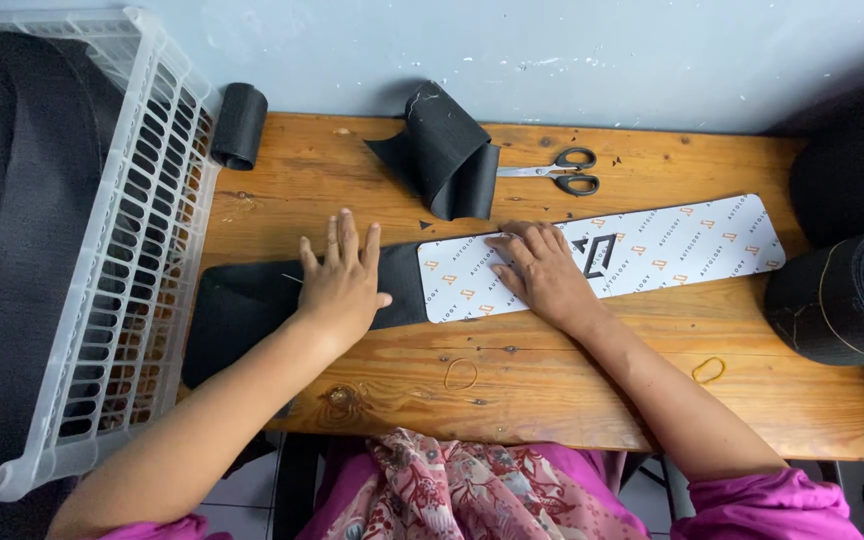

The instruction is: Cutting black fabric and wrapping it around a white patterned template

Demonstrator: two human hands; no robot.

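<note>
A long black strip lies flat across the wooden table. A white printed card with rounded corners lies over the strip's right part. My left hand rests flat, fingers spread, on the black strip just left of the card. My right hand presses flat on the card's left half. Neither hand grips anything.
A white slatted plastic basket with black strips stands at the left. A small black roll, a folded black piece and scissors lie at the back. Big black rolls sit at the right. Two rubber bands lie near the front.
</note>
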